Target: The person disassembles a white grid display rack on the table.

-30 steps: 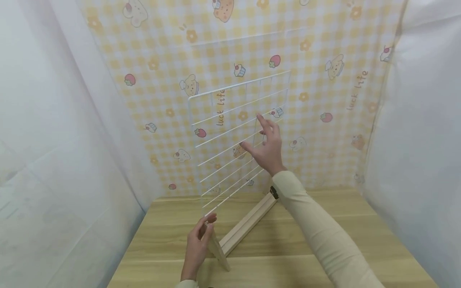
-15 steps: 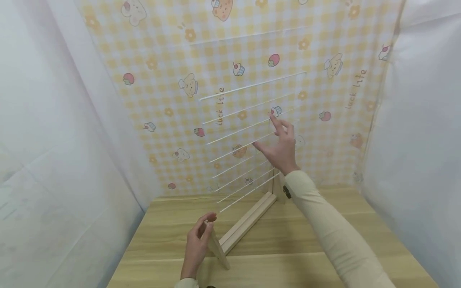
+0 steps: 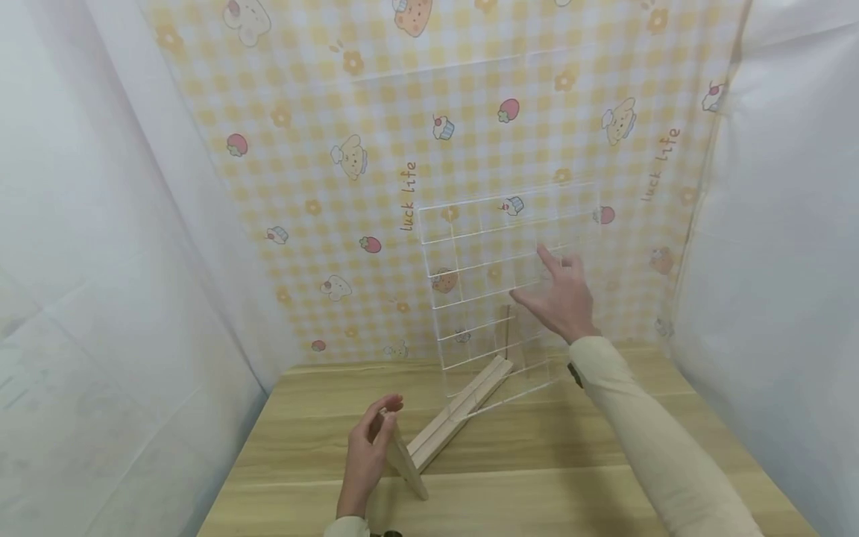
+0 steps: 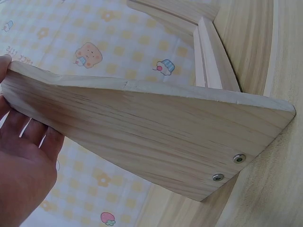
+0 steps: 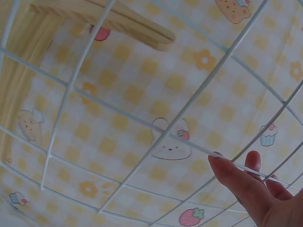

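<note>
My right hand (image 3: pixel 565 302) pinches a wire of a white wire grid panel (image 3: pixel 470 300), thumb and fingers at its right part. The grid is held up above the table, tilted, and partly blends into the cloth behind. In the right wrist view the thumb lies along a wire of the grid (image 5: pixel 163 134), fingertips behind it. My left hand (image 3: pixel 365 459) grips the upper end of a wooden side panel (image 3: pixel 407 471) of a stand. Two screw heads (image 4: pixel 239 158) show low on that panel. Paired wooden bars (image 3: pixel 456 412) run back to the far upright (image 3: pixel 515 343).
The stand rests on a wood-grain table (image 3: pixel 537 500). A yellow checked cloth (image 3: pixel 376 97) with cartoon prints hangs behind it. White fabric walls, one on the left (image 3: pixel 101 298) and one on the right (image 3: pixel 778 261), close in the sides.
My right hand has carried the grid to the right and lower, turning it so its lower edge overlaps the stand's bars in view. The left hand keeps its grip on the side panel.
</note>
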Demonstrator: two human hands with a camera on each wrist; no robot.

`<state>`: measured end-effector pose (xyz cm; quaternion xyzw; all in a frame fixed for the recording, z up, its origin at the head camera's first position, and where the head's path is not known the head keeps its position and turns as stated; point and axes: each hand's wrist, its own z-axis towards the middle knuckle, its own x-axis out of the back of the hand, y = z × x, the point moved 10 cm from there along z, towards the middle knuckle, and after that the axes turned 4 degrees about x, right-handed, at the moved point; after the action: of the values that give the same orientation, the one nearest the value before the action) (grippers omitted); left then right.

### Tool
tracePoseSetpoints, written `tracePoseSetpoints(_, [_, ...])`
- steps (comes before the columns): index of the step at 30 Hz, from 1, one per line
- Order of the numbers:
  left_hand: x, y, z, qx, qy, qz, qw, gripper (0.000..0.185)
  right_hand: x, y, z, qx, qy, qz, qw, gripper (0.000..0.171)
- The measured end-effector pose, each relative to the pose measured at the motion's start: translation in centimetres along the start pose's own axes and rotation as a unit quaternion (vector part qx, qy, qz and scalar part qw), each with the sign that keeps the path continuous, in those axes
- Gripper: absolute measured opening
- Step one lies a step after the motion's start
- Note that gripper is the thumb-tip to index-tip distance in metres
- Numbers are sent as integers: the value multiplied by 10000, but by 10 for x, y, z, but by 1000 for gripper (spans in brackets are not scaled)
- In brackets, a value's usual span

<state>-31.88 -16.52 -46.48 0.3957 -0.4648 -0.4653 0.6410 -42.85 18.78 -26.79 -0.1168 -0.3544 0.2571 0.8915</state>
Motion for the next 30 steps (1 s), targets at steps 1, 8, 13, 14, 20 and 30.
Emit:
tracePoseSetpoints(1, [0, 1, 0, -15, 9, 13, 10000, 28, -2, 7, -3, -70, -135, -69, 9999, 90])
tracePoseSetpoints(8, [3, 0, 2, 131, 75, -29, 9999, 28, -14, 38, -25, -349, -731, -425, 9958, 93])
tracePoseSetpoints(13, [2, 11, -1, 212, 13, -67, 9998, 30, -24, 57, -42, -577, -1093, -494, 9911, 96])
tracePoseSetpoints(14, [1, 15, -3, 213, -13, -69, 9997, 30, -26, 61, -46, -632, -1178, -501, 9898, 96])
tracePoseSetpoints(20, [-1, 26, -7, 247, -104, -59, 9996, 31, -41, 85, -71, -859, -1785, -721, 9775, 100])
tracePoseSetpoints(30, [-2, 24, -8, 94, -52, -150, 9998, 28, -59, 108, -104, -1052, -2333, -639, 9646, 95])
